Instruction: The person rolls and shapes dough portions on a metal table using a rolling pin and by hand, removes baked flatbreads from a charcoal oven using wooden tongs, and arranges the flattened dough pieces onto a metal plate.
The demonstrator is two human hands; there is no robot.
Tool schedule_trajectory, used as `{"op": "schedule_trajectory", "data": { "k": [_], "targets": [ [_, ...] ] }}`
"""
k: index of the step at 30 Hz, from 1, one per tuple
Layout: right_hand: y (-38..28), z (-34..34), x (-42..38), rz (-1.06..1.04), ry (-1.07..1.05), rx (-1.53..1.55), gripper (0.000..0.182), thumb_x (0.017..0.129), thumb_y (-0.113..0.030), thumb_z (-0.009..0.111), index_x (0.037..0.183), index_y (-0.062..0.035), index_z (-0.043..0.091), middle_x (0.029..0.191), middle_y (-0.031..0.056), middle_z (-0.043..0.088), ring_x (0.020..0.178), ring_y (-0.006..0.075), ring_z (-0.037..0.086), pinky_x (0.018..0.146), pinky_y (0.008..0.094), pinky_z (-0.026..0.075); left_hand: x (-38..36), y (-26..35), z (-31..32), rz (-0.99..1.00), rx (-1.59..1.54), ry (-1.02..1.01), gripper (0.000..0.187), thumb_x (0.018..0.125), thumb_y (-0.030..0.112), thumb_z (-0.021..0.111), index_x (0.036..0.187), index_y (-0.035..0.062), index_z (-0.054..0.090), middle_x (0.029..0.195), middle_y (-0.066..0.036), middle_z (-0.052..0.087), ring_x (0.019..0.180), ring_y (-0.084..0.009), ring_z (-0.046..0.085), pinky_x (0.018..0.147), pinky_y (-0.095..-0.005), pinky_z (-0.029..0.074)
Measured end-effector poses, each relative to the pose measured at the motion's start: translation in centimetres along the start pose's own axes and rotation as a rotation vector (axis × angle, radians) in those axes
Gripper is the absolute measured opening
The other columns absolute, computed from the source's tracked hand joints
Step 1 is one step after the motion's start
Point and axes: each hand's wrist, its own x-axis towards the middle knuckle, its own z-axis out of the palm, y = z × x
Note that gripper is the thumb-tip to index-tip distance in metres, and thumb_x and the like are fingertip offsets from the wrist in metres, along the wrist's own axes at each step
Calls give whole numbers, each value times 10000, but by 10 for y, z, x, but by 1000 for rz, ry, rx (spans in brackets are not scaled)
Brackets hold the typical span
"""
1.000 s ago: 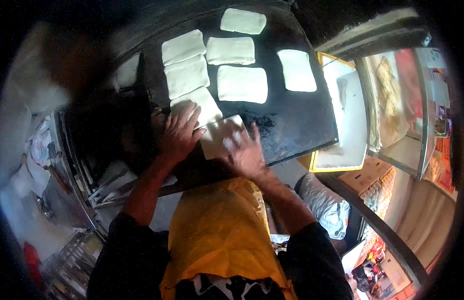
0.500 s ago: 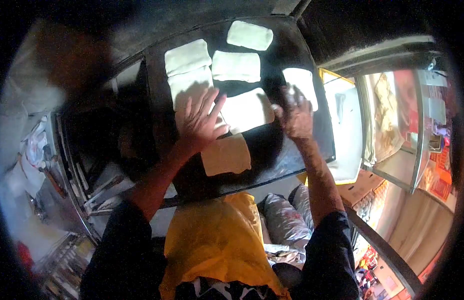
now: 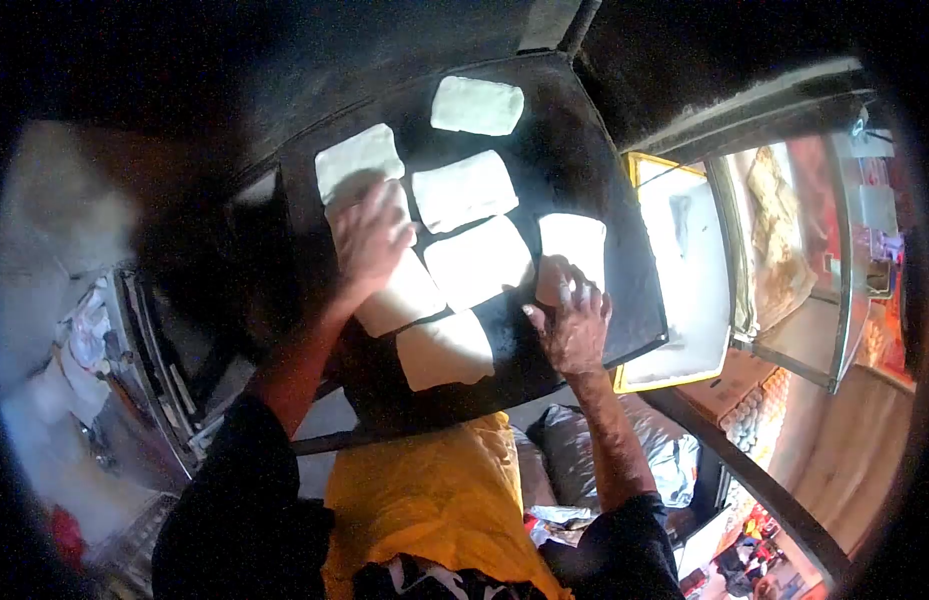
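Note:
Several flat white rectangular pieces, dough-like, lie on a dark worktop (image 3: 634, 310). My left hand (image 3: 372, 238) rests with fingers apart over the left column of pieces, below the upper-left piece (image 3: 359, 160). On the right, my right hand (image 3: 574, 325) has its spread fingertips on the lower part of the right piece (image 3: 574, 245). Between my hands lie a middle piece (image 3: 479, 262) and another just above it (image 3: 466, 190). One piece (image 3: 477, 106) sits alone at the top, and a shaded one (image 3: 444, 352) lies near the front edge.
A white tray with a yellow rim (image 3: 674, 375) stands right of the worktop. Beyond it are a glass-sided case (image 3: 834, 260) and a cardboard box (image 3: 734, 385). Grey bags (image 3: 574, 455) lie below the front edge. Metal racks (image 3: 149, 340) stand at the left.
The pieces sit lower in the view, except that the topmost has also shifted left. My left hand has moved up the left column; my right hand is now at the right piece's lower end.

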Motion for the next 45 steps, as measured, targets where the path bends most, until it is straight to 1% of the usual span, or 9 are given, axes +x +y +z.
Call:
{"op": "schedule_trajectory", "data": {
  "k": [8, 9, 13, 17, 23, 25, 34, 41, 45],
  "targets": [
    [-58, 12, 112, -324, 52, 21, 743, 950, -632, 468, 1524, -167, 384, 1564, 187, 317, 1470, 393, 229, 1167, 686, 105, 3, -33, -6, 295, 163, -88, 635, 941, 475, 575, 1481, 167, 442, 1564, -104, 366, 1476, -323, 281, 1163, -630, 183],
    [-55, 29, 121, -361, 186, -16, 704, 919, -627, 523, 1445, -161, 488, 1492, 176, 409, 1402, 386, 338, 1125, 683, 206, 18, -30, -5, 278, 111, -44, 645, 939, 461, 597, 1490, 167, 436, 1565, -94, 370, 1472, -324, 292, 1161, -626, 196],
    [-69, -9, 121, -243, -166, -185, 771, 960, -659, 415, 1492, -102, 433, 1521, 176, 396, 1448, 344, 284, 1176, 671, 83, 98, 13, -1, 312, 61, 46, 688, 943, 480, 605, 1520, 177, 384, 1587, -72, 331, 1479, -334, 269, 1166, -615, 212],
    [-31, 5, 82, -202, -46, -83, 766, 953, -667, 424, 1476, -108, 448, 1536, 173, 363, 1427, 389, 311, 1152, 691, 152, 151, 45, 17, 338, 93, 155, 658, 947, 510, 580, 1483, 162, 423, 1546, -73, 376, 1445, -329, 319, 1165, -620, 207],
    [11, 5, 45, -40, 25, -168, 867, 903, -745, 444, 1510, -130, 381, 1513, 179, 406, 1389, 392, 378, 1077, 733, 235, 116, 22, 0, 304, -39, -119, 451, 897, 430, 655, 1211, 106, 637, 1275, -83, 565, 1272, -329, 483, 1090, -528, 330],
    [18, 5, 71, -26, 28, -68, 889, 908, -758, 406, 1517, -111, 368, 1543, 182, 376, 1410, 392, 361, 1098, 708, 223, 90, 7, -9, 349, -192, -175, 478, 951, 318, 655, 1351, 77, 552, 1405, -140, 480, 1320, -315, 461, 1087, -428, 383],
    [-17, -1, 60, -160, 73, 42, 866, 917, -687, 488, 1580, -183, 250, 1579, 198, 305, 1444, 402, 306, 1140, 664, 213, 9, -59, -2, 83, 135, -123, 972, 865, 614, 638, 1590, 140, 195, 1663, -113, 126, 1527, -331, 118, 1178, -628, 124],
    [-62, 19, -1, -271, -68, -24, 832, 927, -700, 436, 1585, -231, 237, 1624, 180, 209, 1488, 377, 229, 1164, 683, 135, -5, -33, -13, 93, 206, -108, 934, 875, 582, 646, 1589, 165, 211, 1670, -64, 119, 1532, -327, 103, 1201, -611, 101],
    [-73, 13, 3, -96, -194, -106, 798, 940, -683, 428, 1546, -176, 317, 1546, 148, 366, 1477, 325, 252, 1170, 682, 115, -81, 2, -4, 305, 186, -128, 997, 813, 544, 734, 1582, 143, 243, 1662, -118, 115, 1528, -357, 91, 1205, -620, 77]
  ]
}}
